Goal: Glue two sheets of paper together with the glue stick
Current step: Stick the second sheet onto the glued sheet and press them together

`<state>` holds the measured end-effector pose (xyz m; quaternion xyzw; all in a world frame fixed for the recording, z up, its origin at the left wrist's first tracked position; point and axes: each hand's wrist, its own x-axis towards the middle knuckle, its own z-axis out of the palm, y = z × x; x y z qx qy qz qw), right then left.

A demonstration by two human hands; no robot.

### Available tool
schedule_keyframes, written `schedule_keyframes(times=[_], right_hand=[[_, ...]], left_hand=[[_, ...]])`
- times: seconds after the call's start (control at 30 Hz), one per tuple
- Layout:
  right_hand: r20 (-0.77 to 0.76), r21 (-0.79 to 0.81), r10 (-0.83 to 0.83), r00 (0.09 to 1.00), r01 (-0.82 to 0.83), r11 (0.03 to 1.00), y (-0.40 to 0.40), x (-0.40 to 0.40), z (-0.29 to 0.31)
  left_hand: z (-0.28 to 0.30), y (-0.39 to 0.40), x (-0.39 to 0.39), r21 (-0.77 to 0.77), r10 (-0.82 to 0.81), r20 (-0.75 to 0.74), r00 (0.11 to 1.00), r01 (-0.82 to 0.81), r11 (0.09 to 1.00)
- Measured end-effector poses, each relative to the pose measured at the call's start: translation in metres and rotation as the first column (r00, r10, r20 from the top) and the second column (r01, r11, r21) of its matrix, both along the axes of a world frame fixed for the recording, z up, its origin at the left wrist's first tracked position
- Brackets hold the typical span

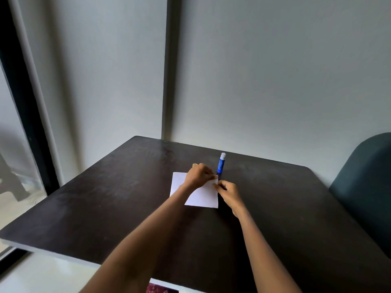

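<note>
- Flat white square paper sheets (201,195) lying stacked near the middle of the dark wooden desk (105,208); whether one sheet or two, not discernible.
- Left hand (198,174) curled over the far right corner, fingers pinching the paper edge.
- Right hand (227,190) close beside it, fingertips nipping the right edge; hands nearly touching.
- Blue glue stick with white cap (221,163) standing upright just beyond the sheets, cap on.
- Likely risks: misaligned edges if the sheets slide during pressing; creasing at the pinched corner; toppling the nearby stick with a knuckle.
- Teal chair back (364,187) at the right.
</note>
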<state>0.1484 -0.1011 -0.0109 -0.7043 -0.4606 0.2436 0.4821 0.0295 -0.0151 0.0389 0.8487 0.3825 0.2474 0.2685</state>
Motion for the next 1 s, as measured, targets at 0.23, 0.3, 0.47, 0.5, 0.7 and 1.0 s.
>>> schedule_keyframes(times=[0.23, 0.3, 0.47, 0.5, 0.7, 1.0], right_hand=[[-0.088, 0.047, -0.017, 0.996, 0.021, 0.999, -0.001, -0.002, 0.002], [-0.099, 0.056, -0.013, 0.995, 0.018, 0.998, -0.002, -0.002, 0.002], [-0.113, 0.033, 0.028, 0.993, -0.024, 0.999, -0.004, 0.001, 0.000], [-0.124, 0.041, 0.015, 0.992, -0.010, 0.999, -0.005, 0.000, 0.001], [-0.113, 0.023, 0.036, 0.993, -0.034, 0.999, -0.001, -0.005, 0.007], [-0.052, 0.003, -0.093, 0.994, 0.093, 0.996, 0.000, -0.006, 0.005]], left_hand=[[-0.010, -0.001, 0.001, -0.221, 0.134, 0.140, 0.981, -0.101, 0.970], [-0.011, -0.002, -0.002, -0.287, 0.265, 0.201, 0.943, -0.201, 0.937], [-0.004, -0.001, -0.018, -0.443, 0.543, 0.308, 0.781, -0.388, 0.808], [-0.004, 0.000, -0.022, -0.487, 0.583, 0.330, 0.742, -0.395, 0.779], [-0.013, -0.002, -0.029, -0.603, 0.651, 0.407, 0.640, -0.347, 0.718], [-0.025, -0.012, -0.019, -0.547, 0.355, 0.460, 0.814, -0.055, 0.836]])
